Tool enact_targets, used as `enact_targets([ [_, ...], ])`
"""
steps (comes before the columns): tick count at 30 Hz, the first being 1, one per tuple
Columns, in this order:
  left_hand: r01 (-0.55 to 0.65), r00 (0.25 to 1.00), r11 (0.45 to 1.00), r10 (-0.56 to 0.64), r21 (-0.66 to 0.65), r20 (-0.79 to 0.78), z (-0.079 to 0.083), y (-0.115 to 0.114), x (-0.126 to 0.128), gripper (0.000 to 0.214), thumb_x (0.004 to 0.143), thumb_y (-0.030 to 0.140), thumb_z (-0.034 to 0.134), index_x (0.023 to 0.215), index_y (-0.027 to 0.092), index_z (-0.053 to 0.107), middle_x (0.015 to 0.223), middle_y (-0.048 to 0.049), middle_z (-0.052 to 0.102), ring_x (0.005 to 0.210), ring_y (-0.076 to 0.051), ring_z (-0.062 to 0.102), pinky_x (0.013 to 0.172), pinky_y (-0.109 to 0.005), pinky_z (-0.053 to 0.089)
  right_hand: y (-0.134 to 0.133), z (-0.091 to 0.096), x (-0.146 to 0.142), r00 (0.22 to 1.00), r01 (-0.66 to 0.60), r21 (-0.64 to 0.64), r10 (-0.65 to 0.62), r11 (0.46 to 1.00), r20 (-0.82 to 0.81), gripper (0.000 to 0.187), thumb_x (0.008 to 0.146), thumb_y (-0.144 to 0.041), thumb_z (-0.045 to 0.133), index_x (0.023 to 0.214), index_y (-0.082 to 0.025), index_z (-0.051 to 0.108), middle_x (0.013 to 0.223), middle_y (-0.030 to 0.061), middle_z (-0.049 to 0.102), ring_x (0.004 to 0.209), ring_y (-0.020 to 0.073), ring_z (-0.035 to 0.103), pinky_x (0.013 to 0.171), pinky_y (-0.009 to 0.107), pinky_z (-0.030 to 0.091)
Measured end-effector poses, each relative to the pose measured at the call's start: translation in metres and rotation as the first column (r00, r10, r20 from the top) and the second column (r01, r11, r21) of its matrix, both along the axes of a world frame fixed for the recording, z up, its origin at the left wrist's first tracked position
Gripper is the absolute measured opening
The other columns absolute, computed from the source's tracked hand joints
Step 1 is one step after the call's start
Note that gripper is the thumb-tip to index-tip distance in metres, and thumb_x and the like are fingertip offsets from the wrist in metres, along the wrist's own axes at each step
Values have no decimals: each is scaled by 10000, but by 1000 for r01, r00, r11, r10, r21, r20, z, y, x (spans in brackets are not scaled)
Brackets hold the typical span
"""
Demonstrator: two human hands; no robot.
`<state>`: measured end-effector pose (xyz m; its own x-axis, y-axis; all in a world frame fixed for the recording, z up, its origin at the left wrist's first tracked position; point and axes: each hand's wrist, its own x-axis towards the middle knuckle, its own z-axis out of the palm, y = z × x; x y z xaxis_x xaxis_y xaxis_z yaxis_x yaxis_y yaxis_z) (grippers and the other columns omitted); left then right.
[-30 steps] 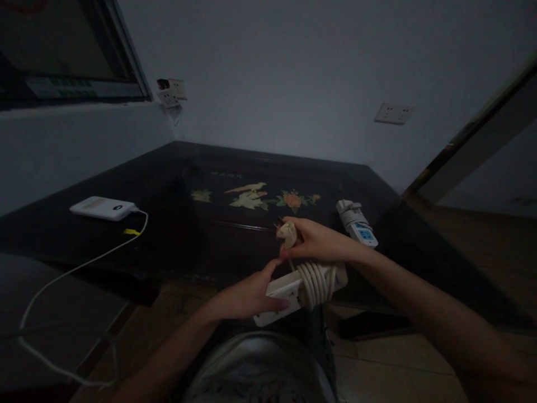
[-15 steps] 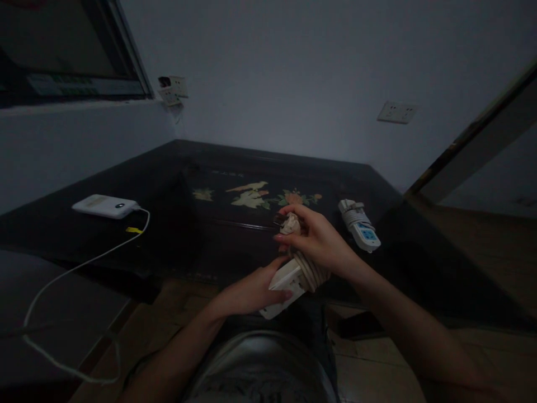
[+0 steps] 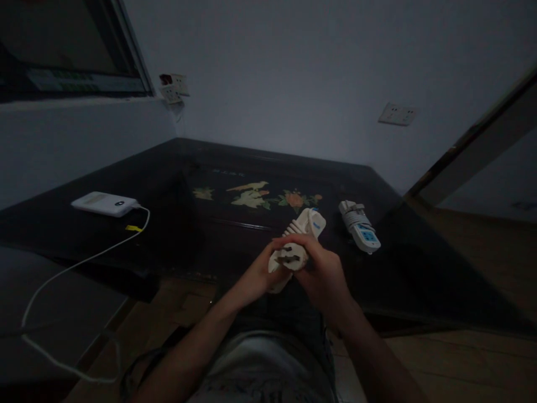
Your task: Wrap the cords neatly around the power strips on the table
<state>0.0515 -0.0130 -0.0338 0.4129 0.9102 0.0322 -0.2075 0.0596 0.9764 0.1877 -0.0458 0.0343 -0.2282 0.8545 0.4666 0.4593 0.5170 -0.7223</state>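
Both my hands are on a white power strip [image 3: 318, 223] wrapped in its own cord [image 3: 294, 226], held above the near edge of the dark table. My left hand [image 3: 265, 274] closes round the strip from the left, its fingers partly hidden behind it. My right hand [image 3: 321, 263] grips the plug [image 3: 295, 256] of that cord, pressing it against the strip with the metal prongs facing me. A second power strip [image 3: 363, 232], with blue socket faces and a grey-white cord wound round it, lies on the table to the right.
On the left of the table [image 3: 235, 252] lies a white power bank [image 3: 104, 204] with a white cable [image 3: 79, 262] hanging over the front edge. Near it is a yellow scrap [image 3: 133, 228]. Wall sockets [image 3: 397, 114] are at the back, and a window [image 3: 75, 50] is upper left.
The power strip has been turned so its far end points away to the upper right. My right hand has brought the plug down against it, prongs now toward me.
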Motion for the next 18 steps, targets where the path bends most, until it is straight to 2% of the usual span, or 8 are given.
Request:
enact_targets([
  [3, -62, 996, 998, 62, 5, 67, -5, 1, 5, 659, 692, 352, 752, 1259, 165, 471, 1255, -119, 573, 1151, -274, 533, 968, -343, 407, -9, -21, -1, 958, 153, 52, -135, 987, -253, 288, 780, -65, 564, 988, -256, 624, 1005, 18, 702, 951, 185, 650, 850, 298, 492],
  [5, -101, 990, 994, 103, -33, 101, -6, 0, 9, 722, 674, 369, 767, 1288, 167, 445, 1252, -129, 580, 1136, -268, 551, 957, -342, 422, -12, -35, -5, 899, 213, 92, -159, 973, -408, 246, 788, -91, 601, 964, -258, 636, 990, 19, 701, 959, 189, 643, 870, 324, 486],
  [7, -148, 978, 987, 155, -61, 139, -7, -2, 14, 753, 624, 380, 799, 1264, 166, 466, 1217, -132, 606, 1096, -266, 580, 940, -348, 440, -10, -47, -11, 815, 268, 99, -170, 958, -554, 213, 760, -109, 650, 927, -241, 637, 937, 18, 702, 915, 190, 646, 845, 336, 492],
  [9, -193, 963, 978, 203, -74, 178, -8, -4, 20, 741, 593, 397, 811, 1223, 165, 497, 1177, -132, 630, 1056, -261, 605, 921, -353, 455, -6, -56, -18, 687, 298, 8, -209, 955, -696, 210, 725, -130, 690, 900, -222, 621, 865, 7, 697, 825, 172, 648, 770, 310, 503],
  [12, -280, 941, 958, 286, -58, 183, -11, -7, 28, 656, 614, 418, 788, 1154, 155, 525, 1136, -135, 651, 1025, -250, 624, 908, -348, 465, 1, -62, -30, 447, 229, -195, -281, 954, -849, 257, 704, -169, 702, 923, -216, 575, 829, -9, 681, 750, 135, 633, 712, 272, 500],
  [14, -344, 929, 939, 342, -17, 140, -14, -7, 31, 583, 630, 400, 772, 1099, 151, 532, 1122, -137, 656, 1015, -244, 632, 906, -347, 469, 4, -62, -35, 320, 171, -270, -313, 947, -894, 314, 686, -201, 710, 954, -224, 546, 841, -9, 672, 763, 133, 633, 719, 276, 503],
  [16, -401, 914, 915, 397, 45, 82, -18, -8, 32, 537, 619, 359, 772, 1054, 152, 533, 1125, -141, 653, 1023, -247, 632, 910, -354, 470, 5, -59, -36, 234, 125, -312, -334, 942, -913, 370, 669, -225, 719, 985, -234, 528, 863, -7, 668, 782, 137, 638, 713, 279, 509],
  [18, -442, 897, 893, 440, 92, 39, -23, -8, 32, 525, 598, 324, 774, 1033, 154, 535, 1124, -145, 652, 1041, -255, 625, 919, -364, 467, 4, -57, -36, 182, 76, -323, -332, 943, -926, 396, 661, -235, 725, 1003, -241, 523, 869, -9, 669, 770, 134, 638, 671, 261, 508],
])
